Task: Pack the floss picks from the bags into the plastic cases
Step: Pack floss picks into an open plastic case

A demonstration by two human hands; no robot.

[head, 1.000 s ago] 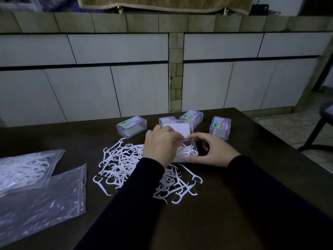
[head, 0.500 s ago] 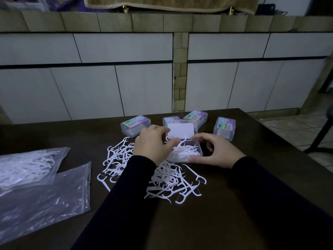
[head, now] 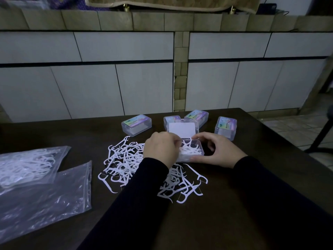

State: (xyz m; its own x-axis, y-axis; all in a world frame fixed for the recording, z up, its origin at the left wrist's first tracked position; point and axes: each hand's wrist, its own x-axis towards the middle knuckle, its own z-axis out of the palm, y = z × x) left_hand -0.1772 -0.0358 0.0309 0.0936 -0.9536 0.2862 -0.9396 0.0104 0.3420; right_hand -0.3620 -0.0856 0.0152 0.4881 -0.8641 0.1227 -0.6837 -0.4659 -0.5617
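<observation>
An open clear plastic case (head: 201,152) sits mid-table with its lid (head: 182,128) raised and white floss picks (head: 191,149) inside. My right hand (head: 219,151) grips the case's right and near side. My left hand (head: 161,148) is at the case's left edge, fingers curled and pinching picks over the opening. A loose pile of white floss picks (head: 124,163) spreads on the dark table (head: 252,177) under and around my left arm. Several closed cases stand behind, among them the leftmost case (head: 136,125) and the rightmost case (head: 225,127).
At the left lie two clear zip bags: the far bag (head: 27,164) holds floss picks, the near bag (head: 45,201) looks flat. White cabinets stand beyond the table's far edge. A dark chair leg (head: 322,136) stands on the tiled floor at the right.
My left hand has shifted slightly over the case's left edge and more picks show inside the case. My right hand keeps its hold on the case.
</observation>
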